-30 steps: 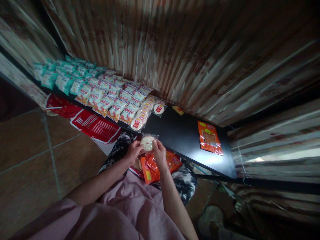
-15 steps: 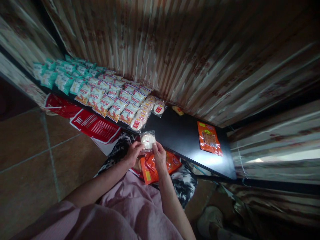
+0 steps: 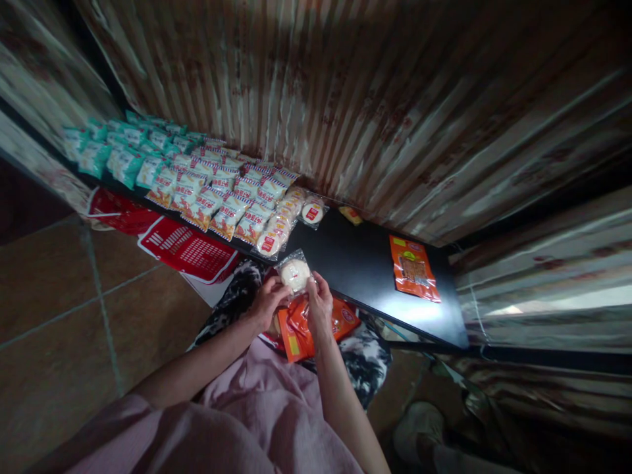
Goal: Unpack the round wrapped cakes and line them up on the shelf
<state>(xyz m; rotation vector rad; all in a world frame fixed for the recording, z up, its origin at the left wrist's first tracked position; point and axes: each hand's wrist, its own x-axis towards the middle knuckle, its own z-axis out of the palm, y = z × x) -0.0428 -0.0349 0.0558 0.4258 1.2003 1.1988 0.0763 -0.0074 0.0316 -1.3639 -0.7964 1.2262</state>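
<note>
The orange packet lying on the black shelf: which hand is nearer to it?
Right. In the picture, the right hand lies left of the orange packet; the left hand is farther left, across the round snack.

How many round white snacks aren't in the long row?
2: one snack held between the left hand and right hand, another snack on the black table beside the row at its far end. More could be hidden underneath.
</note>
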